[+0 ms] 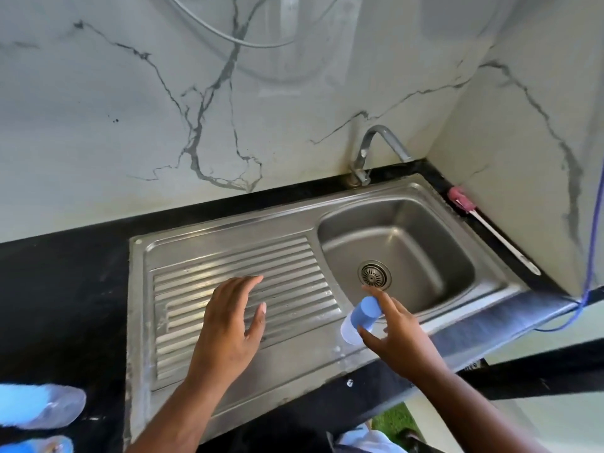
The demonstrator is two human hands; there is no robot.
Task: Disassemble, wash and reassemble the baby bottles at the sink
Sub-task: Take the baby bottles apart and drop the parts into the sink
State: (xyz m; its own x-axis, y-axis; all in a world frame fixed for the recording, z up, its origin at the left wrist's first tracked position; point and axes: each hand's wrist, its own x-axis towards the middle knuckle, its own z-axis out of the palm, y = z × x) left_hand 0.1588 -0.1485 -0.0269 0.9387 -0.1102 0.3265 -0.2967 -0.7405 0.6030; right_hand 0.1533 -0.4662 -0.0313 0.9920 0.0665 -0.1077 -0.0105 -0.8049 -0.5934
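Note:
My right hand [397, 335] grips a small baby bottle [359, 318] with a blue cap and clear body, tilted over the front edge of the steel sink [490, 266], near the basin's front left corner. My left hand [232, 325] hovers flat over the ribbed drainboard [196, 279], its fingers apart and holding nothing. At the lower left edge, two more blue and clear bottles [42, 407] lie on the black counter, partly cut off by the frame.
A chrome tap [369, 152] rises behind the basin, no water running. The drain strainer [375, 273] sits in the basin floor. A pink-headed bottle brush [483, 220] lies along the right wall. A blue cord [591, 256] hangs at the far right.

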